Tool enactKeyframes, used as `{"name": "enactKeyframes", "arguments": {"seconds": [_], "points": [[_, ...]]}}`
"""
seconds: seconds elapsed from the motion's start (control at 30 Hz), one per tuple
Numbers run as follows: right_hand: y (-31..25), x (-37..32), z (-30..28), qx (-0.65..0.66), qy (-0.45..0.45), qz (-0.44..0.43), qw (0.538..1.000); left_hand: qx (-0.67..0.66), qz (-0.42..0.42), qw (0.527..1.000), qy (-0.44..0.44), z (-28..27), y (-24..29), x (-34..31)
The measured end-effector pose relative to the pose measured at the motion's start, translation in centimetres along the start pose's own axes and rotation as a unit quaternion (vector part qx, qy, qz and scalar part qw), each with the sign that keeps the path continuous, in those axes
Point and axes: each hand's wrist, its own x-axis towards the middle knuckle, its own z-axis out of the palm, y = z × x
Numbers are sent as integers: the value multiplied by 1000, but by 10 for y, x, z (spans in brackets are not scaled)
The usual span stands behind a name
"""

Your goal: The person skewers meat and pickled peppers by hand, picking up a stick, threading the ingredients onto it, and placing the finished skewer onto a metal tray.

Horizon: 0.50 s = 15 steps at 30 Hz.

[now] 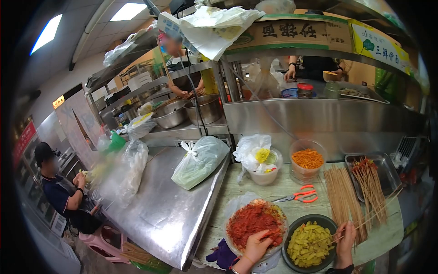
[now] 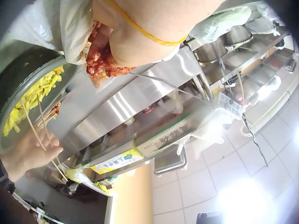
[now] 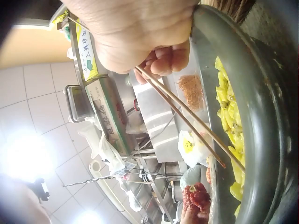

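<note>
My left hand [image 1: 258, 249] is at the near rim of a bowl of red chili-coated food [image 1: 255, 223], gripping a clump of it. In the right wrist view this red clump [image 3: 196, 196] shows a yellow-green piece on top. My right hand [image 1: 345, 239] holds two thin bamboo skewers [image 3: 187, 112] at the right rim of a dark bowl [image 1: 290, 252]. Their lower ends reach down to the yellow-green cut vegetable pieces [image 1: 310, 244] inside. The left fingertips are partly hidden by the red food.
Orange-handled scissors [image 1: 301, 197] lie behind the bowls. Bare skewers [image 1: 343, 196] and skewers with red tips [image 1: 368, 182] lie at right, by a metal tray [image 1: 390, 176]. A tub of orange shreds [image 1: 307, 159] and a tied bag [image 1: 200, 162] stand farther back. A person [image 1: 68, 192] is at left.
</note>
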Motion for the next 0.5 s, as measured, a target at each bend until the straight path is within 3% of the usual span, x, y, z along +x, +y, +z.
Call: {"name": "enactKeyframes", "arguments": {"seconds": [0.13,0.23,0.33,0.37,0.5], "points": [[0,0,3,-20,13,-9,1000,49,9,999,21,-1,-1,0],[3,-1,-7,-37,-37,10,999,106,35,993,38,4,18,-3],[-8,-5,-2,-67,-35,34,997,12,-17,999,44,3,2,-2],[-6,-3,-6,-101,-43,21,994,-13,1,997,76,4,-7,0],[-15,-4,3,-85,-18,51,995,-67,15,997,41,2,-9,2]]}}
